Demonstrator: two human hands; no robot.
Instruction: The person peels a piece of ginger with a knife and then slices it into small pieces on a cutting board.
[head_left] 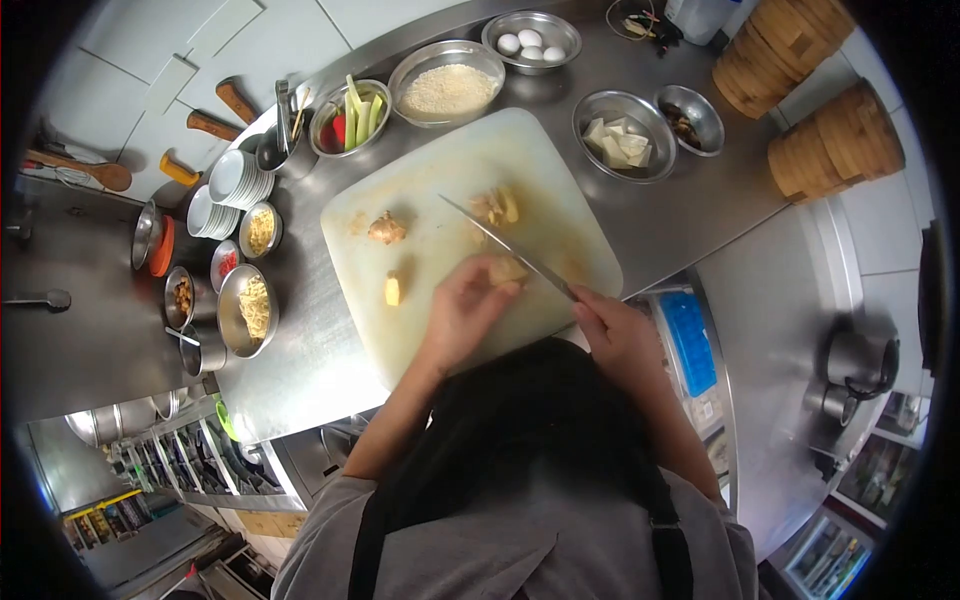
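My left hand (465, 305) grips a piece of ginger (507, 270) above the near part of the white cutting board (440, 180). In my right hand (615, 335) is the handle of a kitchen knife (510, 248), its blade slanting up and left across the board, close beside the held ginger. Ginger peelings and scraps (495, 205) lie just beyond the blade. An unpeeled ginger knob (386, 228) rests at the left of the board, and a peeled yellow ginger piece (392, 289) is below it.
Behind the board stand bowls of cut vegetables (350, 118), white crumbs or flour (448, 88) and eggs (532, 43). White blocks (617, 143) fill a bowl at right, near bamboo steamers (835, 145). Small bowls (250, 308) and stacked white dishes (240, 180) line the left.
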